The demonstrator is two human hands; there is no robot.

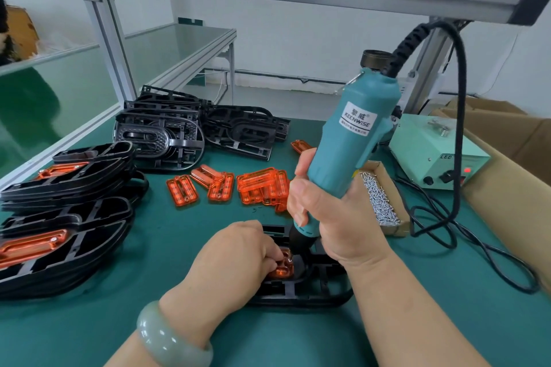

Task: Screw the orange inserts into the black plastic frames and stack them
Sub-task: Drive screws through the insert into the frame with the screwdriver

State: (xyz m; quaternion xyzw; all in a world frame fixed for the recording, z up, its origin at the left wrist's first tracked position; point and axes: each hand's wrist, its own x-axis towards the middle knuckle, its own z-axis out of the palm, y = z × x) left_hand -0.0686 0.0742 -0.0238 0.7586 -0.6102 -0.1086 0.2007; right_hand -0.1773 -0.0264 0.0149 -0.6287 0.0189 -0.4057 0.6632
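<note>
While left hand (235,253) pinches an insert (284,270) and right hand (328,217) grips the driver (354,128), a stack (65,188) looks done; loose inserts (259,185) remain.

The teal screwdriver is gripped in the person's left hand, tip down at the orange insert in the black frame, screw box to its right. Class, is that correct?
No: the head view shows the right hand gripping the teal screwdriver; the left hand holds the orange insert. The rest stands: tip down at the insert in the black frame, screw box to its right.
</note>
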